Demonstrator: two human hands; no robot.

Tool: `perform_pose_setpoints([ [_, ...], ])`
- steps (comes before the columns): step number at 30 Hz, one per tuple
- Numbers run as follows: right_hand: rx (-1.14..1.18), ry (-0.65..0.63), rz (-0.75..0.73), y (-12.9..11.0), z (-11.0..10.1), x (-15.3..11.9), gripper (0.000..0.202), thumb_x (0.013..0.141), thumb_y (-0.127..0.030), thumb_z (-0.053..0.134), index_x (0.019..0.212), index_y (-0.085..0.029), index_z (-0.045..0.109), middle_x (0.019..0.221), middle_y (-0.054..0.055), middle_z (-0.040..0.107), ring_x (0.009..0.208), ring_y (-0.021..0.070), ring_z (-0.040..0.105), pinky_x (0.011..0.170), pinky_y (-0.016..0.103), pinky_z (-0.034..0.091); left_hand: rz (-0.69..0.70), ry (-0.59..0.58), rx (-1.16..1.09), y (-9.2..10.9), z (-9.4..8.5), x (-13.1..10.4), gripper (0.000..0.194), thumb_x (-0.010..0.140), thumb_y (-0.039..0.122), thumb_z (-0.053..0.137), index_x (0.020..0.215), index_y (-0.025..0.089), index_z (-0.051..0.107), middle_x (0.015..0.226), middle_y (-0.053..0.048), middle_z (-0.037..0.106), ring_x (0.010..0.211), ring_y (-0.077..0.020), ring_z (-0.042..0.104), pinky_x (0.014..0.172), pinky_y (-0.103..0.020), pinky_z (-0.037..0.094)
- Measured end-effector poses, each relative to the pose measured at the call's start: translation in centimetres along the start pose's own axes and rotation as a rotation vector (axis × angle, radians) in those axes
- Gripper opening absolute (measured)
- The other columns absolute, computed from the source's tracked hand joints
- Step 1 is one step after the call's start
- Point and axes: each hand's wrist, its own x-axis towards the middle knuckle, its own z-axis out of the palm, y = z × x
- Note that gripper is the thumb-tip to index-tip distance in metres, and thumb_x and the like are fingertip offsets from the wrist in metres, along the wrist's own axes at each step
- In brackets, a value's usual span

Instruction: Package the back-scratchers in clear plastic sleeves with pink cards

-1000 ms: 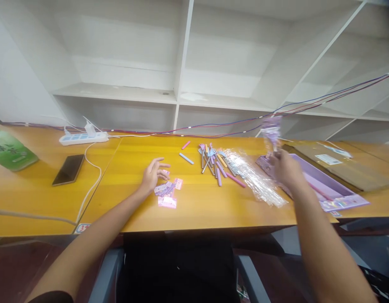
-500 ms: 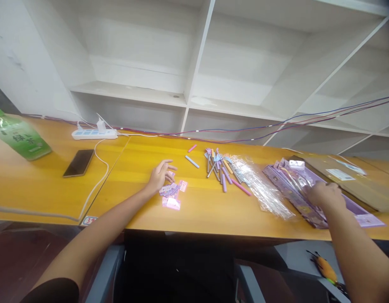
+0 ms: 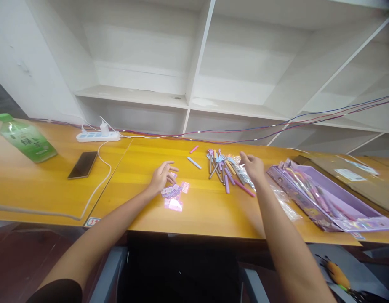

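My left hand (image 3: 162,177) rests low over the table, fingers loosely stretched and apart, holding nothing. Just beneath and beside it lie small pink and purple printed cards (image 3: 172,191), partly overlapping. My right hand (image 3: 253,166) hovers over clear plastic wrappers (image 3: 284,200), at the right side of a pile of hand-shaped back scratchers (image 3: 220,162) with metal rods and purple, yellow and pink handles. Its thumb and forefinger show apart and nothing is seen in them; the other fingers are hidden. A blue stick (image 3: 194,163) and a short pink stick (image 3: 194,149) lie left of the pile.
Right of my right arm stands an open purple box (image 3: 346,189) with wrapped items (image 3: 311,187), beside flattened cardboard (image 3: 349,181). On the left are a phone (image 3: 83,165), a green bottle (image 3: 27,139) and a power strip (image 3: 98,136). White shelves (image 3: 131,96) rise behind.
My right hand has left the purple box and moved left to the pile of back scratchers. My left hand stays by the cards. The view has shifted slightly.
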Motion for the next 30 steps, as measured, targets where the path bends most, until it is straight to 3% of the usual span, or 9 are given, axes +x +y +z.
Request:
perform_pose_setpoints([
  [4, -0.053, 0.045, -0.073, -0.2, 4.6, -2.2, 0.057, 0.103, -0.065, 0.031, 0.073, -0.022, 0.054, 0.072, 0.007, 0.062, 0.071, 0.0217, 0.053, 0.069, 0.034, 0.039, -0.003, -0.014, 0.031, -0.1, 0.0, 0.0, 0.055, 0.099, 0.063, 0.048, 0.129, 0.017, 0.054, 0.110, -0.014, 0.075, 0.055, -0.0144, 0.070, 0.052, -0.028, 0.058],
  [7, -0.171, -0.008, -0.142, 0.2, 5.8, -3.3, 0.044, 0.105, -0.055, 0.034, 0.086, -0.022, 0.055, 0.084, 0.009, 0.065, 0.079, 0.0236, 0.054, 0.074, 0.035, 0.040, -0.006, -0.030, 0.064, 0.0, 0.2, -0.1, 0.054, 0.100, 0.061, 0.048, 0.129, 0.016, 0.055, 0.110, -0.013, 0.075, 0.056, -0.0142, 0.070, 0.052, -0.027, 0.057],
  [11, -0.436, -0.179, -0.080, 0.0, 5.4, -4.1, 0.035, 0.105, -0.047, 0.042, 0.101, -0.019, 0.062, 0.107, 0.014, 0.066, 0.094, 0.0267, 0.060, 0.083, 0.037, 0.045, -0.016, -0.063, 0.110, 0.2, 0.5, -0.4, 0.054, 0.100, 0.062, 0.047, 0.130, 0.017, 0.055, 0.110, -0.013, 0.075, 0.055, -0.0136, 0.070, 0.051, -0.026, 0.057],
  [15, -0.635, -0.287, 0.003, -1.4, 4.9, -4.8, 0.040, 0.104, -0.048, 0.045, 0.109, -0.017, 0.069, 0.126, 0.018, 0.062, 0.105, 0.0298, 0.064, 0.091, 0.040, 0.049, -0.007, -0.084, 0.133, 0.3, 0.6, -0.6, 0.054, 0.101, 0.061, 0.046, 0.131, 0.017, 0.055, 0.111, -0.012, 0.075, 0.055, -0.0136, 0.070, 0.052, -0.026, 0.057],
  [20, -0.700, -0.318, 0.066, -2.9, 4.8, -5.2, 0.038, 0.101, -0.043, 0.049, 0.116, -0.017, 0.072, 0.127, 0.019, 0.064, 0.107, 0.0326, 0.067, 0.090, 0.043, 0.052, 0.006, -0.078, 0.136, 0.5, 0.5, -0.5, 0.053, 0.101, 0.061, 0.047, 0.131, 0.017, 0.056, 0.110, -0.012, 0.076, 0.056, -0.0135, 0.071, 0.053, -0.026, 0.057],
  [30, -0.678, -0.324, 0.151, -3.5, 4.5, -5.1, 0.038, 0.091, -0.049, 0.056, 0.097, -0.018, 0.077, 0.103, 0.017, 0.073, 0.098, 0.0321, 0.070, 0.081, 0.039, 0.053, 0.018, -0.084, 0.153, 0.7, 0.3, -0.5, 0.052, 0.102, 0.059, 0.046, 0.131, 0.017, 0.055, 0.111, -0.012, 0.075, 0.056, -0.0139, 0.070, 0.053, -0.028, 0.058],
])
